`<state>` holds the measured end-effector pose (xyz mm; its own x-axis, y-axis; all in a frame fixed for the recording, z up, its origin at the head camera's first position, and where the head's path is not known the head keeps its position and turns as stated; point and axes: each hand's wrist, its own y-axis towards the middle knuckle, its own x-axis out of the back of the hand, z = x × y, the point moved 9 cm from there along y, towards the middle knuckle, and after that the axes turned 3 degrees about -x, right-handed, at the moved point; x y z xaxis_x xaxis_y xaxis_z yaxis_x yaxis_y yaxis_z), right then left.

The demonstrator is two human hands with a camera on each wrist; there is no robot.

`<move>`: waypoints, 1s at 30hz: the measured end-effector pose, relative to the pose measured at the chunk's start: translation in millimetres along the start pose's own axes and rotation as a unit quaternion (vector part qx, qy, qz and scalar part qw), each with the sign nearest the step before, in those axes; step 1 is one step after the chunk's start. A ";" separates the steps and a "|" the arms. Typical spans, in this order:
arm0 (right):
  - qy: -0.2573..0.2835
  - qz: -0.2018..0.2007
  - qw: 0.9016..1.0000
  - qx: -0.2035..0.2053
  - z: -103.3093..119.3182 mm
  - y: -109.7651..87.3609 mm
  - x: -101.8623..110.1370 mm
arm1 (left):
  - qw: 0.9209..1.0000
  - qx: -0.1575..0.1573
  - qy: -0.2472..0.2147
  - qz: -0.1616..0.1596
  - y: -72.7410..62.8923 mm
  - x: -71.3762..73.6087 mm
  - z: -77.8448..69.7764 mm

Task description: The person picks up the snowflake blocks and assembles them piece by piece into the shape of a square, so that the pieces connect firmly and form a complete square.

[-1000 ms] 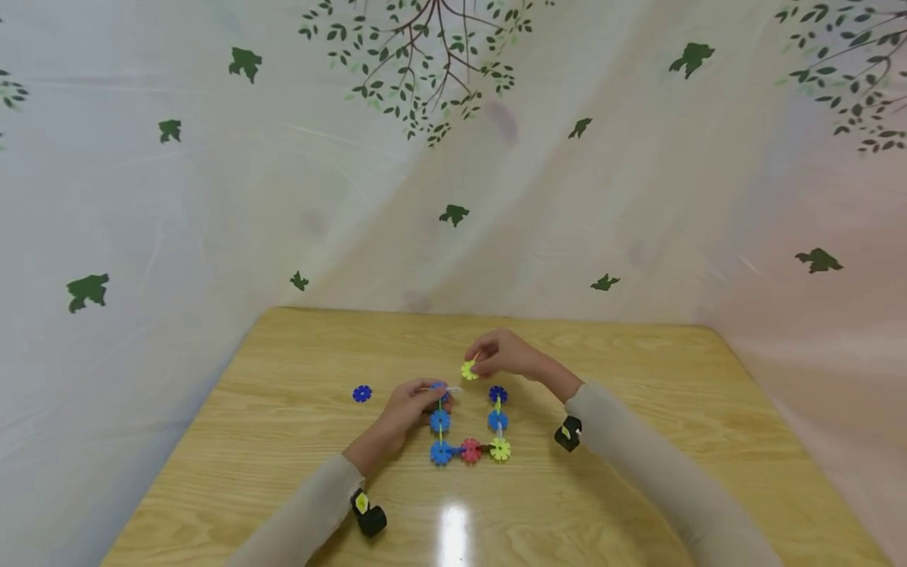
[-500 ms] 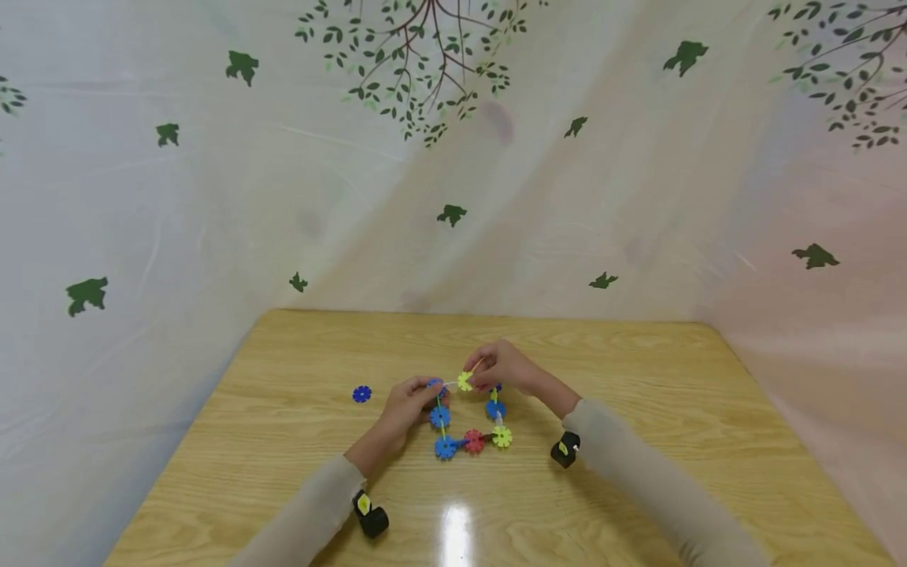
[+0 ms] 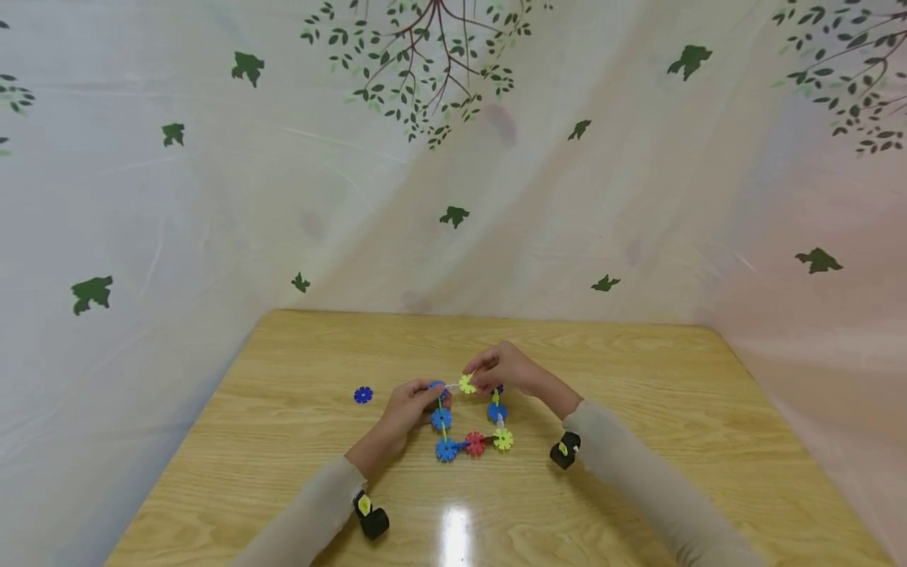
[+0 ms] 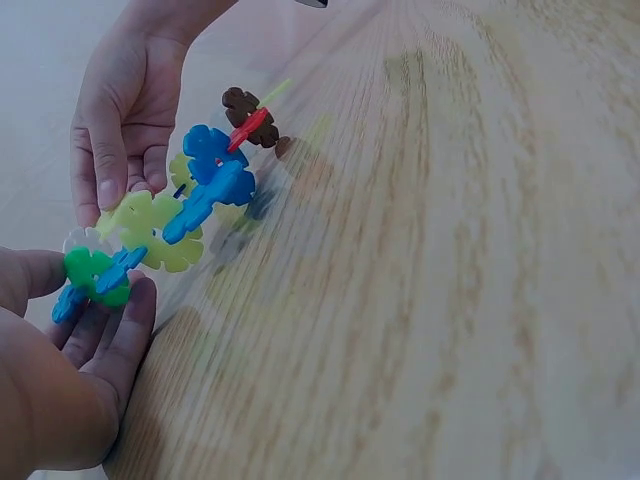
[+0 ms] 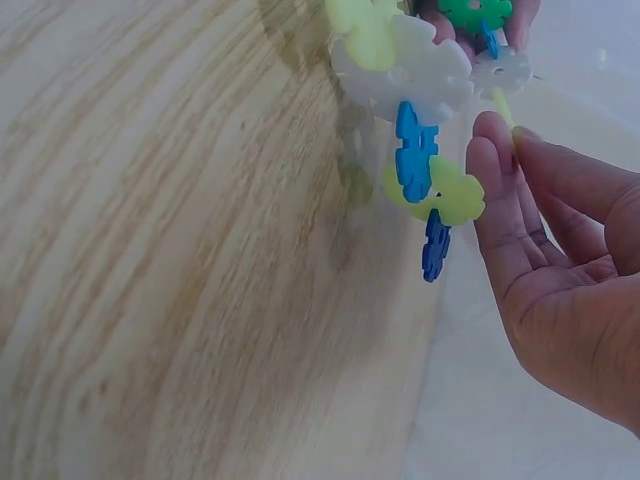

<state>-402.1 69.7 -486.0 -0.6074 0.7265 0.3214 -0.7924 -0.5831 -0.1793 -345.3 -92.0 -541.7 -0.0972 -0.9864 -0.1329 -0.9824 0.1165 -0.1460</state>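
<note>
Notched plastic flower discs are slotted together into a U-shaped chain. My left hand grips its far left end, thumb on a blue disc; a green disc sits beside that thumb in the left wrist view. From this end a white disc sticks out to the right. My right hand pinches a yellow disc between thumb and fingertips, its edge right at the white disc. The chain's other arm, with a blue disc, runs under the right hand, which partly covers its dark blue end disc.
A loose dark blue disc lies on the wooden table, left of the left hand. Red and yellow corner discs form the chain's near side. A printed cloth hangs behind the table.
The right hand has brought the yellow disc down and nearer, up to the white disc. The chain's right side has shifted slightly away from the person. The left hand keeps its grip.
</note>
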 end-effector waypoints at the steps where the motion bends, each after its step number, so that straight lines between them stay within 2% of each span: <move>1: 0.001 0.001 1.000 0.003 -0.3 0.1 -0.4 | 1.000 0.000 0.000 0.000 0.0 -0.1 0.1; 7: 0.014 0.010 1.000 0.005 -1.1 -0.4 -3.2 | 1.000 0.003 0.000 0.001 1.0 -0.9 0.7; 22: 0.035 -0.015 0.999 -0.022 -15.0 -2.1 5.3 | 1.000 0.002 0.014 0.013 6.6 -1.8 0.1; 30: 0.020 -0.035 0.999 0.006 -10.4 -7.2 4.9 | 1.000 0.001 0.023 0.000 5.9 -3.2 -1.3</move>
<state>-400.0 81.3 -492.8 -0.5527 0.7794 0.2951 -0.8323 -0.5345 -0.1473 -351.0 -88.4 -540.9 -0.1047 -0.9906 -0.0881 -0.9821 0.1169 -0.1475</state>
